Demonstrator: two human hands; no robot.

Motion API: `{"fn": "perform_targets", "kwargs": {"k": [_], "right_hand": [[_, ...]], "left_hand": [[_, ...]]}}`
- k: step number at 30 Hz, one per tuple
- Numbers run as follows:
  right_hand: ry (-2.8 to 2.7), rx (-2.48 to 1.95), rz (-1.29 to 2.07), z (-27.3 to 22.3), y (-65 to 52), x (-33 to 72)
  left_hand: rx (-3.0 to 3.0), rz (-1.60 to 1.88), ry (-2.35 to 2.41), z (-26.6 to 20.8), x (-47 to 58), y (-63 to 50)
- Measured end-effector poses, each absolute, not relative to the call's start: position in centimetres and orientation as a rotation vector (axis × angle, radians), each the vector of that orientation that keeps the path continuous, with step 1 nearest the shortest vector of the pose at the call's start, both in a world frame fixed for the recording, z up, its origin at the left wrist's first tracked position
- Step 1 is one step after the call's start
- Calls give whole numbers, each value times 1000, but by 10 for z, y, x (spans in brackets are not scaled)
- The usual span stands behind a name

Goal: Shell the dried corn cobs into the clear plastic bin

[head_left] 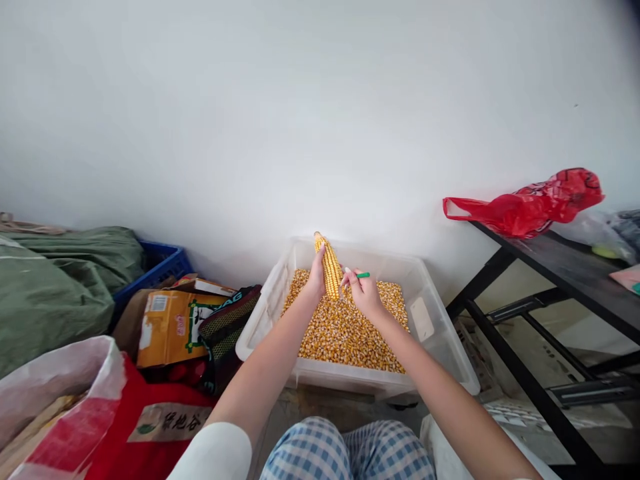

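My left hand (317, 275) is wrapped round a yellow corn cob (331, 270) from its left side, and the cob leans with its narrow tip up and away. In my right hand (364, 293), just right of the cob, is a small tool with a green handle (363, 275); its working end is too small to make out. The fingers of that hand are close against the cob's right side. Below both hands, loose corn kernels (350, 340) fill much of a clear plastic bin (450, 353).
To the left are a red and white sack (107, 373), an orange cardboard box (167, 327), a blue crate (155, 270) and green fabric (70, 280). A black-framed table (565, 267) with a red plastic bag (545, 203) stands right. A white wall (320, 120) rises behind the bin.
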State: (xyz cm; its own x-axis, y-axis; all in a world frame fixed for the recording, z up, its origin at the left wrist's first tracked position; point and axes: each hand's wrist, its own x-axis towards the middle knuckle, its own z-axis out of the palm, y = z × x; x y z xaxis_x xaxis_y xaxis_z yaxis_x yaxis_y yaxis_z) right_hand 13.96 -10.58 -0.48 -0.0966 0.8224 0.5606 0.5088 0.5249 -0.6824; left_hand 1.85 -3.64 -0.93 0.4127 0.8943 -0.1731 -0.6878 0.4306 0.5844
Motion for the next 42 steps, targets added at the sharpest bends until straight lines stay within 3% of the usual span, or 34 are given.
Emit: {"fn": "perform_targets", "kwargs": {"k": [7, 14, 21, 29, 36, 42], "right_hand": [[-1779, -1113, 380, -10, -109, 145], [-1559, -1073, 653, -13, -112, 144], [-1783, -1152, 323, -13, -125, 147], [-1389, -1095, 736, -14, -138, 143], [-1175, -1086, 813, -5, -151, 135], [-1182, -1162, 533, 10, -158, 121]], "left_hand": [[545, 1018, 568, -13, 22, -34], [626, 1035, 588, -13, 27, -38], [654, 1049, 596, -16, 33, -39], [693, 927, 624, -11, 35, -41], [719, 921, 563, -12, 32, -47], [672, 938, 464, -16, 32, -47]]}}
